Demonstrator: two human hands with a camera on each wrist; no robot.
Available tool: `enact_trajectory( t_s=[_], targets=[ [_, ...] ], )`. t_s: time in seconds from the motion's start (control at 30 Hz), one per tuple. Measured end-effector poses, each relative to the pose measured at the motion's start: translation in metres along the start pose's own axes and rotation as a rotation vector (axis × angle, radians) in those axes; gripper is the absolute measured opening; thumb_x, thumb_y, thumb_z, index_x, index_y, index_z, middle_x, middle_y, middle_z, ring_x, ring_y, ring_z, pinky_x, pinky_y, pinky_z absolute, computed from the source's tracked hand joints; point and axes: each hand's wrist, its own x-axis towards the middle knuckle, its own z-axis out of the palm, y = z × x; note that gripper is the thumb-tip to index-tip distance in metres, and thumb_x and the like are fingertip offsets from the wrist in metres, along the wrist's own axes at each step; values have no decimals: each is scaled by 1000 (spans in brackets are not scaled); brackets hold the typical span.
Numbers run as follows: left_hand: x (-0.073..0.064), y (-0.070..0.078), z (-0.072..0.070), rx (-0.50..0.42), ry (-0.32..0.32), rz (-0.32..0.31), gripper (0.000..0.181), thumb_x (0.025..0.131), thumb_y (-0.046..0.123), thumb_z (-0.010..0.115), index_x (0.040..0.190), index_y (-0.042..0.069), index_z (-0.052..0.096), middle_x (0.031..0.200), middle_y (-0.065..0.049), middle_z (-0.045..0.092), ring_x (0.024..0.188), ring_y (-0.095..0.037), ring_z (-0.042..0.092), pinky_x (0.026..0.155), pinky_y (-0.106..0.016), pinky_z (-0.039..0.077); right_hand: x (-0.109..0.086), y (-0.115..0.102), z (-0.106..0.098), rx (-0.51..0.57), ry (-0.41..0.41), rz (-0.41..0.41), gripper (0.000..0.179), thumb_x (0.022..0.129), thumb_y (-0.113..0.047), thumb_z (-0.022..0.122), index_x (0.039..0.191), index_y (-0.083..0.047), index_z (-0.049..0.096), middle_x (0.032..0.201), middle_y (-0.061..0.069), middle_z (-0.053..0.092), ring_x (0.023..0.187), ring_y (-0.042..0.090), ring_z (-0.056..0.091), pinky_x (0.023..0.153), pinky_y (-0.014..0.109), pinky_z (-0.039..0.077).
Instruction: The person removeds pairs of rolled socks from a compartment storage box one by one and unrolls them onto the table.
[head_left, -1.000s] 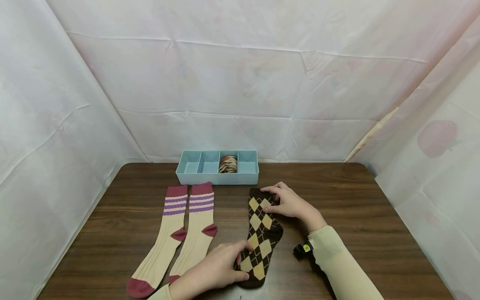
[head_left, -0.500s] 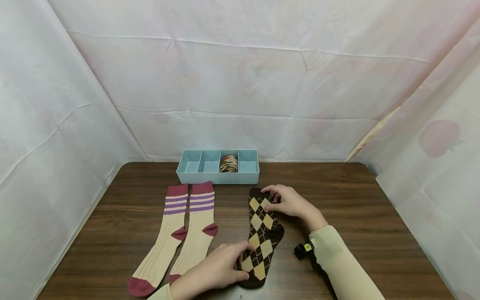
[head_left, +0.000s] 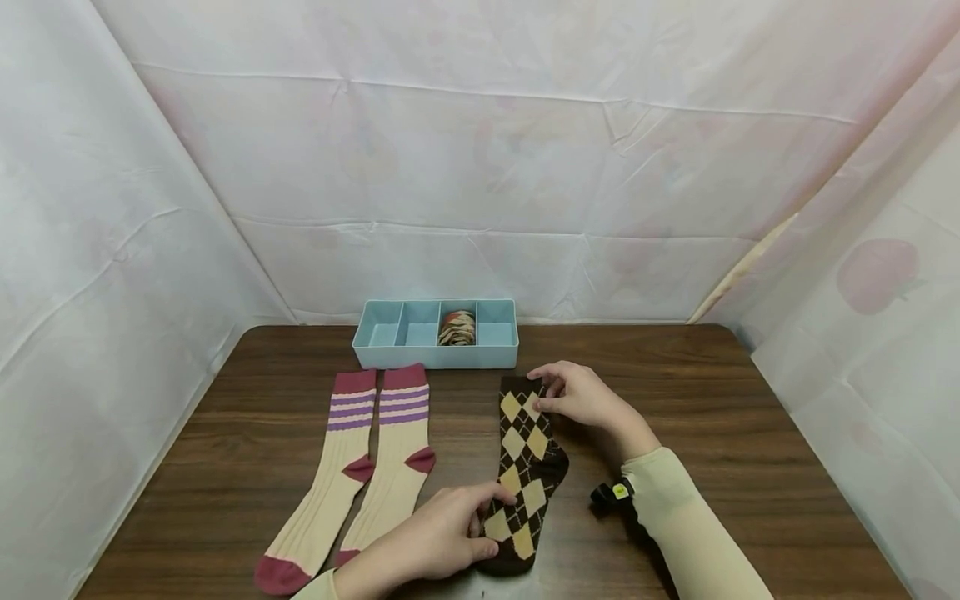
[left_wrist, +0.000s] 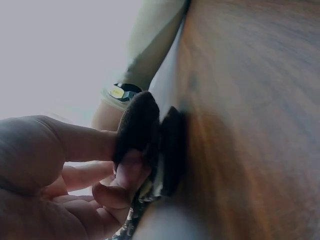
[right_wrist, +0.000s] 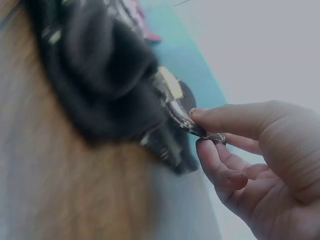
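The brown argyle sock (head_left: 525, 446) lies lengthwise on the wooden table (head_left: 750, 467), to the right of two striped socks (head_left: 395, 446) and nearer than the blue tray (head_left: 435, 358). The left hand (head_left: 450, 529) pinches its toe between thumb and fingers; in the left wrist view a second dark layer shows beneath. The right hand (head_left: 585, 397) pinches the edge of its cuff. One tray compartment holds a patterned roll (head_left: 457, 330).

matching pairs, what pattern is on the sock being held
The held sock has tan and yellow diamonds on dark brown, clearest in the head view.
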Motion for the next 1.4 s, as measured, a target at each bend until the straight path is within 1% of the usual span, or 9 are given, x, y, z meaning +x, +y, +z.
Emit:
enact_trajectory(
  t_s=[0.17,0.3,0.43,0.63,0.7,0.87,1.03,1.23,1.4],
  targets=[
    [-8,6,-13,-66,20,8,50,93,7,86,137,23,70,83,10,65,63,-3,64,84,-27,54,7,-15,-6,7,23,-35,48,97,-21,86,142,-10,71,109,3,71,88,12,69,76,37,57],
    [-16,8,-28,-60,30,2,48,96,7,84,140,20,68,72,11,63,60,-5,63,81,-28,54,17,-28,-6,-2,47,-70,52,98,-23,86,146,-13,68,120,5,67,94,13,68,80,37,57],
    [-25,3,-42,8,74,1,48,97,7,83,141,19,67,79,11,63,66,-3,60,71,-27,52,29,-39,-1,-25,49,-117,59,99,-23,84,153,-10,63,128,9,62,97,14,68,78,35,55],
    [-40,-9,-57,82,157,-3,46,95,5,84,137,17,69,105,7,67,74,-3,57,67,-27,50,46,-50,6,-38,34,-172,62,100,-21,84,156,-8,60,134,12,60,92,11,70,74,32,55],
    [-44,-12,-59,86,169,-10,46,95,4,84,136,16,69,105,6,65,74,-4,56,67,-27,49,51,-53,9,-48,19,-184,62,100,-22,83,156,-8,60,137,12,60,91,10,70,75,33,55],
    [-48,-21,-59,57,135,-38,46,95,5,85,137,12,68,100,3,62,73,-3,55,68,-27,48,60,-55,19,-67,-41,-181,64,100,-21,83,157,-7,58,141,15,58,87,7,69,79,33,56],
    [-44,-32,-49,53,97,-35,49,93,5,87,137,10,68,102,2,63,70,-1,56,68,-27,50,61,-47,32,-112,-108,-136,64,98,-20,84,155,-6,60,142,16,59,79,3,63,79,30,56],
    [-41,-38,-40,127,67,-48,53,90,5,88,138,9,67,93,6,61,69,-1,54,67,-28,48,61,-37,45,-161,-172,-83,61,98,-21,84,153,-7,62,140,15,58,74,3,59,75,28,54],
    [-41,-37,-39,219,40,-77,53,88,10,91,136,12,68,99,7,64,83,-6,56,76,-35,51,64,-33,51,-181,-194,-80,60,99,-25,83,154,-9,62,142,15,58,73,4,57,76,29,53]
  ],
)
